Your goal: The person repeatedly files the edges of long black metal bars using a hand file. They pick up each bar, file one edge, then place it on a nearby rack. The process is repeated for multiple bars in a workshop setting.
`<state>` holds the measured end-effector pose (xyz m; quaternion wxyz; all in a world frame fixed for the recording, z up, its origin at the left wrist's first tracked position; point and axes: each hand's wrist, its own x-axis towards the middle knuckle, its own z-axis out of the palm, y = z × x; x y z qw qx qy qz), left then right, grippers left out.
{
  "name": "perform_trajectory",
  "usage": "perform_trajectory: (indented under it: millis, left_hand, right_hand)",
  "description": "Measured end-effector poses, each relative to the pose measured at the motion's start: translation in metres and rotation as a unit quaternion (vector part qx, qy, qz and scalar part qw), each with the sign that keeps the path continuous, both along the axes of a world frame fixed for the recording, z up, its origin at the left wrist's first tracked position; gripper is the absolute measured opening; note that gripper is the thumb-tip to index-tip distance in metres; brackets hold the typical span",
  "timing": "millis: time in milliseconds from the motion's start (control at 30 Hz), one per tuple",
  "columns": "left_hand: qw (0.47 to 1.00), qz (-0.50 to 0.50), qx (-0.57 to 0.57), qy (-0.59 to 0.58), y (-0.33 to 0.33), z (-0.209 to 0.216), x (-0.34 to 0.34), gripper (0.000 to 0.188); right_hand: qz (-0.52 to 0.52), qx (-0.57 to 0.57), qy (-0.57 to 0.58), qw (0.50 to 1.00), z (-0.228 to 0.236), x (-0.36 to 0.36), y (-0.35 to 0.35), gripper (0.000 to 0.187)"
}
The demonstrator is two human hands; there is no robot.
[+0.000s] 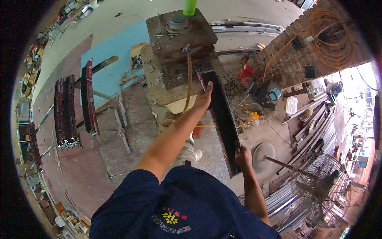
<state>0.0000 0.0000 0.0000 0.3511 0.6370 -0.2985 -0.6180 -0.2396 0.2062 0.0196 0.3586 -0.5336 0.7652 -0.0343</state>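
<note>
A long dark metal profile (223,119) with a channel-like shape runs from the machine's bed toward me. My left hand (203,99) is closed on its left edge near the far end. Closer to my body, my right hand (242,156) grips the right edge near the profile's near end. The far end rests at or just over the metal bed of a dark, grimy machine (181,46), which is littered with shavings; whether it touches is hard to tell. A yellowish hose (189,79) hangs down the machine's front, left of the profile.
More dark profiles (65,111) lie across a rack at the left. A standing fan (320,183) and its round base (264,155) are at the right, beside piled metal lengths (314,127). An orange coiled hose (332,38) hangs on the brick wall. A green bottle (190,7) tops the machine.
</note>
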Motion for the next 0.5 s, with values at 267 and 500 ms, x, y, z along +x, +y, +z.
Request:
perform_trajectory:
  millis: [267, 500]
  left_hand:
    - [0.988, 0.038, -0.142, -0.056, -0.063, -0.153, 0.008, 0.101]
    - [0.996, 0.003, -0.053, -0.074, -0.067, -0.094, 0.002, 0.103]
  right_hand:
    - [0.029, -0.008, 0.083, 0.996, 0.037, 0.018, -0.032, 0.037]
    - [-0.005, -0.001, 0.075, 0.997, 0.026, 0.015, -0.031, 0.043]
